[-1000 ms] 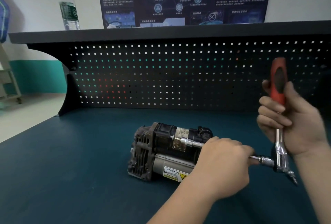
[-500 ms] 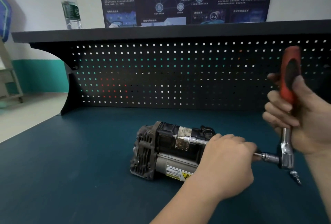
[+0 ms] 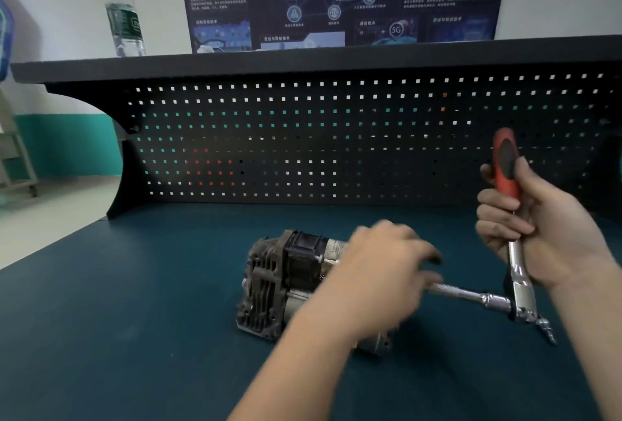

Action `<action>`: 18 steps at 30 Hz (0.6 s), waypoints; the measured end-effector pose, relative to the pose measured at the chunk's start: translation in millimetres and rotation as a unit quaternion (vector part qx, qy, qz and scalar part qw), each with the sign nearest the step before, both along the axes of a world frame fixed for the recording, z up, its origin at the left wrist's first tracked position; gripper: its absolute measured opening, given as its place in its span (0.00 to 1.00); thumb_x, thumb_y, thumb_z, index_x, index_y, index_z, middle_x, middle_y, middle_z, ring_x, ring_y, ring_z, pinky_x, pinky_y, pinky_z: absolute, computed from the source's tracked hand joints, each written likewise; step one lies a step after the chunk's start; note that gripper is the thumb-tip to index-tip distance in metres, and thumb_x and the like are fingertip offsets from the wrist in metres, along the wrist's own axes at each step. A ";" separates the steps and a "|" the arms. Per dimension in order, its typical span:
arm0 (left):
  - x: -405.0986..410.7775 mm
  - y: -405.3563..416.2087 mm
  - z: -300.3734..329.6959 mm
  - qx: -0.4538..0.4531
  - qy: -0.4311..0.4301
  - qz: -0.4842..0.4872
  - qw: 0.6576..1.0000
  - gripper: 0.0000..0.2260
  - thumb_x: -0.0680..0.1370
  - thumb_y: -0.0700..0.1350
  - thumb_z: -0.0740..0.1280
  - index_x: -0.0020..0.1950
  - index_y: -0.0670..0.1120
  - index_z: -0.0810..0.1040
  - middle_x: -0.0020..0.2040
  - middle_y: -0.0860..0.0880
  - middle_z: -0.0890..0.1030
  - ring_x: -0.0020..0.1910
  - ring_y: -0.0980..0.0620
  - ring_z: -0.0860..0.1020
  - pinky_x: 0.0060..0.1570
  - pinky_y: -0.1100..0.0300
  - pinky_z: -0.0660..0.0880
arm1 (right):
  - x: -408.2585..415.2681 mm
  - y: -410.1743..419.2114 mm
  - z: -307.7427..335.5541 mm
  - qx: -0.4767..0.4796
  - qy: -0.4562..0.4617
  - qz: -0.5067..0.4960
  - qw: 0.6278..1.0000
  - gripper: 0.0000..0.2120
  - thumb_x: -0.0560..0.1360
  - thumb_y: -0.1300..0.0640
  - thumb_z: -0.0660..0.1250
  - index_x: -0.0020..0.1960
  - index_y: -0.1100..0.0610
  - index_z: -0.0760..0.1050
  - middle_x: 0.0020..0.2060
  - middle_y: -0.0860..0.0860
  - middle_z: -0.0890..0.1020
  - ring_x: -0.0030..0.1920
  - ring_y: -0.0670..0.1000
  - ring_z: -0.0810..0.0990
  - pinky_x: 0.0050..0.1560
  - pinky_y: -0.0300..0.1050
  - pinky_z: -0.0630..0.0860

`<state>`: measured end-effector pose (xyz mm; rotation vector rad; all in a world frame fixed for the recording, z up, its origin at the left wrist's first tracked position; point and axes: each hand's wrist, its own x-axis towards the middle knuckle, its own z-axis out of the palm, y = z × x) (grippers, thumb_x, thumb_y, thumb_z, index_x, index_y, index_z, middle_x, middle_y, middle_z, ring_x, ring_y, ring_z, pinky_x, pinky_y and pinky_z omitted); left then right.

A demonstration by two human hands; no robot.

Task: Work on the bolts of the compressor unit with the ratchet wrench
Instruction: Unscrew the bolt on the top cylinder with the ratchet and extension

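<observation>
In the head view, the grimy grey-and-black metal compressor unit (image 3: 289,282) lies on its side on the dark teal tabletop (image 3: 117,336), just below the middle of the frame. The right hand (image 3: 552,235), at the right edge, has its fingers wrapped around the red-and-black handle of the chrome ratchet wrench (image 3: 516,252), held nearly upright. A long knurled steel extension bar (image 3: 471,297) runs from the wrench head leftward toward the unit. The left hand (image 3: 387,272) is motion-blurred over the bar and the unit's near end; whether it grips anything, I cannot tell. The bolts are hidden, so progress can't be judged; the work looks mid-way, with turning left to do.
</observation>
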<state>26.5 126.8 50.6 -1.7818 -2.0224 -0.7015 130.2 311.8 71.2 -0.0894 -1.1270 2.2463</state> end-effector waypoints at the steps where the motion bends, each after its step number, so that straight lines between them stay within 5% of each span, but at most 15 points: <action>1: -12.6 -9.1 7.2 -0.002 -0.001 0.037 0.999 0.10 0.76 0.53 0.66 0.55 0.54 0.79 0.55 0.53 0.76 0.57 0.50 0.69 0.57 0.54 0.65 | 0.6 -2.4 0.2 0.004 0.001 0.005 1.000 0.15 0.76 0.42 0.62 0.46 0.53 0.77 0.26 0.44 0.64 0.19 0.41 0.59 0.19 0.32 0.61; 6: -59.0 -57.7 21.5 -0.108 -0.055 0.179 0.976 0.08 0.72 0.54 0.70 0.45 0.59 0.71 0.50 0.57 0.66 0.54 0.54 0.61 0.56 0.57 0.58 | 0.0 -12.3 1.0 -0.023 -0.016 -0.014 0.999 0.15 0.77 0.43 0.61 0.44 0.54 0.75 0.24 0.44 0.63 0.24 0.42 0.50 0.21 0.32 0.55; 18: -66.0 -55.7 16.6 -0.092 -0.082 0.157 0.980 0.06 0.71 0.48 0.73 0.46 0.54 0.79 0.47 0.57 0.73 0.52 0.56 0.68 0.57 0.56 0.66 | 0.1 -8.7 -0.7 -0.019 -0.004 -0.013 1.000 0.15 0.77 0.43 0.61 0.43 0.54 0.76 0.25 0.44 0.63 0.24 0.42 0.51 0.20 0.31 0.58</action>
